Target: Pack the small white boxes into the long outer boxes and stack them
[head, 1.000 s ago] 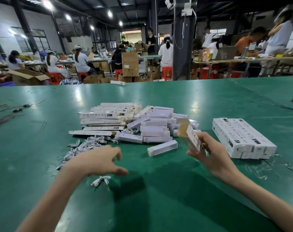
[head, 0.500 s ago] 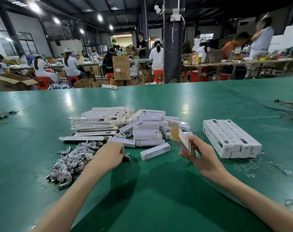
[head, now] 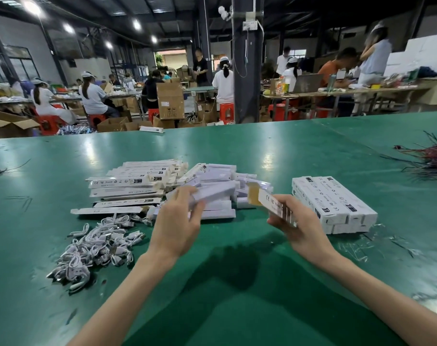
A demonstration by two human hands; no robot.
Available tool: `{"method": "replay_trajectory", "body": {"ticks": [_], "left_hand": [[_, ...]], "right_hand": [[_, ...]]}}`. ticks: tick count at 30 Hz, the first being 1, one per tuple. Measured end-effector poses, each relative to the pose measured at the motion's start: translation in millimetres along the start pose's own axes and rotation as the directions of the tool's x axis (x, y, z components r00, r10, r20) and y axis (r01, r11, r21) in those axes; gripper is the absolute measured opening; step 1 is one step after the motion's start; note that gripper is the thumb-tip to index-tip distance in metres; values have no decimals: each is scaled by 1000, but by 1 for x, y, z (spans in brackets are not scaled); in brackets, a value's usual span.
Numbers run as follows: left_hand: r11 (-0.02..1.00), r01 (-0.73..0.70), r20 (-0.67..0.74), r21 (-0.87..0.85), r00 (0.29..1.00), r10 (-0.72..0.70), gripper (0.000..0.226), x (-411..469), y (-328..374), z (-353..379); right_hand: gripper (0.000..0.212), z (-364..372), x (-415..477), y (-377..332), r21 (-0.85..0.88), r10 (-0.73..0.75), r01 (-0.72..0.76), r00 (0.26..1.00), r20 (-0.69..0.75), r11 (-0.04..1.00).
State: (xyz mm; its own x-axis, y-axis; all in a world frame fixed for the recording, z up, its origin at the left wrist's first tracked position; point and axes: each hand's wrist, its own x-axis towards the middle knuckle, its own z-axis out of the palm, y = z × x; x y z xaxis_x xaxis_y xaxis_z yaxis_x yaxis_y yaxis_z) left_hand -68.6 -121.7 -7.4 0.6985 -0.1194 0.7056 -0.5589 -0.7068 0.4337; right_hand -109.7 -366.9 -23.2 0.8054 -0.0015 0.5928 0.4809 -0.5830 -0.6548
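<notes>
My left hand (head: 178,227) grips a small plain white box (head: 213,194), lifted above the table and pointing right. My right hand (head: 297,227) holds a long printed outer box (head: 271,203), whose open brown-lined end faces the white box a short gap away. Behind both hands lies a loose pile of small white boxes (head: 222,176). Flat, empty outer boxes (head: 135,182) are heaped to its left. A neat stack of packed outer boxes (head: 333,203) sits just right of my right hand.
A tangle of white cables (head: 95,245) lies at the left front on the green table (head: 237,295). Dark and red wire ties (head: 434,158) spread at the far right. Beyond the table, people work among cardboard cartons and red stools.
My left hand moved from the cable heap to the box pile and lifted a small white box. My right hand brought the outer box's open end toward it.
</notes>
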Motion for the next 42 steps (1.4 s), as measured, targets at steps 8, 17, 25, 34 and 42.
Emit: {"method": "replay_trajectory", "body": {"ticks": [8,17,25,34,42], "left_hand": [[948,-254,-264,-190,943,200,18,-10,8,-5],[956,-183,-104,-229,981,163,16,-14,7,-1],[942,-327,-56,-70,944,324,32,-6,2,-12],[937,-332,41,-109,940,338,37,-6,11,-10],[853,-22,-61,-521,998,-12,36,-24,30,7]], "right_hand": [[42,-9,2,2,-64,50,-51,998,-23,997],[41,-8,1,4,-65,15,-15,1000,-6,998],[46,-11,1,8,-79,7,-6,1000,19,997],[41,-11,-3,-3,-200,-121,143,985,119,969],[38,-2,-9,-9,-135,-103,130,977,186,982]]}}
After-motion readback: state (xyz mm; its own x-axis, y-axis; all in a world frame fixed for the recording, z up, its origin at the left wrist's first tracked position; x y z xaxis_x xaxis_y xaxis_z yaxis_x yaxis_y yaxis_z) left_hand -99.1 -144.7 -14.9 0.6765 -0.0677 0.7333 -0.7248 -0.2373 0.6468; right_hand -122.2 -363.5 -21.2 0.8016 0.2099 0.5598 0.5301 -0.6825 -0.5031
